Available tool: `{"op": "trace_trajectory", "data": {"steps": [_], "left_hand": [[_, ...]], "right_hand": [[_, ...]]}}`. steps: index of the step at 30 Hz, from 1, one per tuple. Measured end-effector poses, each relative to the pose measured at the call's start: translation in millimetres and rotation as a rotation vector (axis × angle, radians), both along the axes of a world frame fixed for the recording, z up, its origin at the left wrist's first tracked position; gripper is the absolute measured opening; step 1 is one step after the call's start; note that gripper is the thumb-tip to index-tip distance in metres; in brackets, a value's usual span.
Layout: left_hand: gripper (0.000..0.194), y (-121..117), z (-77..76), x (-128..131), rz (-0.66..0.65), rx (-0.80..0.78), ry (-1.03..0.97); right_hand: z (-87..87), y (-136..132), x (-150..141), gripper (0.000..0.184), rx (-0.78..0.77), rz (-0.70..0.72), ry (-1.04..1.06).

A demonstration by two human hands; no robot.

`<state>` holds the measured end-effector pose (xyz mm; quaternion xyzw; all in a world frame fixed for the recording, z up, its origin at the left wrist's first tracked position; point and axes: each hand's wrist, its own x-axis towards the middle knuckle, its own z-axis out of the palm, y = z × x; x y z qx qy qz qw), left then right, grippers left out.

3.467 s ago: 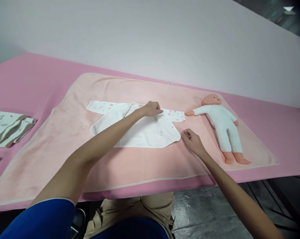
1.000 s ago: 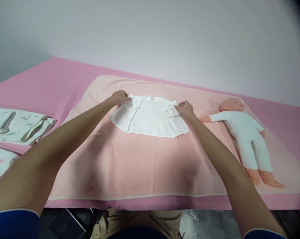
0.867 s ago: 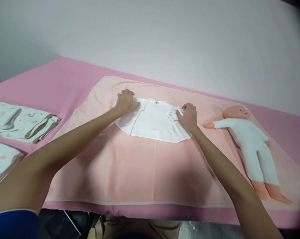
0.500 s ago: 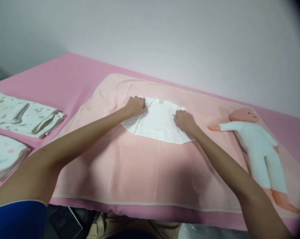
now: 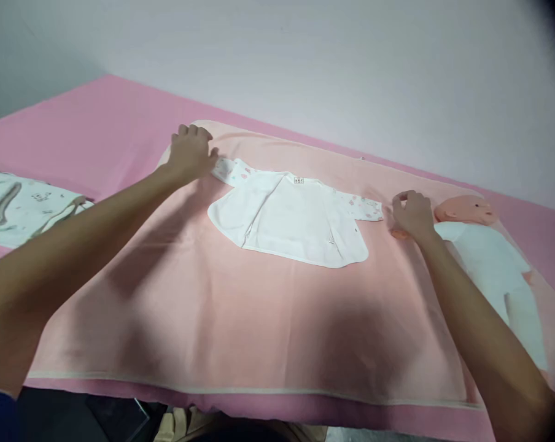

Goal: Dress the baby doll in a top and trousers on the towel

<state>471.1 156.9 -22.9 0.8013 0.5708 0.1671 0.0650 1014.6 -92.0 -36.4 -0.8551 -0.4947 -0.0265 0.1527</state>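
Note:
A small white baby shirt (image 5: 291,215) lies spread on the peach blanket (image 5: 254,319), its front panels folded out to both sides. Its short sleeves, patterned with small prints, stretch out left and right. At the left cuff is my left hand (image 5: 191,153), thumb apart from the fingers and close to the fabric; whether it touches cannot be seen. My right hand (image 5: 413,212) hovers just off the right cuff, loosely bent and with nothing in it. Behind that hand and forearm, a baby doll (image 5: 484,258) in a white suit lies partly covered.
Folded printed cloths (image 5: 33,199) rest at the left on the pink table cover (image 5: 134,116). A pale wall (image 5: 305,80) rises behind the table. Below the front edge a dark flat object (image 5: 116,417) shows in part.
Both hands have moved outward from the shirt's body toward its sleeve ends. The sleeves and side panels now lie spread out, and the right hand has let go of the shirt.

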Motion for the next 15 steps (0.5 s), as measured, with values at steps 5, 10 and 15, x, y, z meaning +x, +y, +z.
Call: {"op": "trace_trajectory", "data": {"steps": [5, 10, 15], "left_hand": [[0.084, -21, -54.0, 22, -0.294, -0.075, 0.026], [0.086, -40, -53.4, 17, -0.251, -0.026, -0.024], [0.076, -83, -30.3, -6, -0.113, -0.026, -0.014]], "right_hand": [[-52.9, -12, -48, 0.07, -0.063, 0.44, 0.021], [-44.6, -43, -80, 0.065, 0.048, 0.403, 0.018], [-20.0, -98, -117, 0.045, 0.042, 0.167, 0.191]]}}
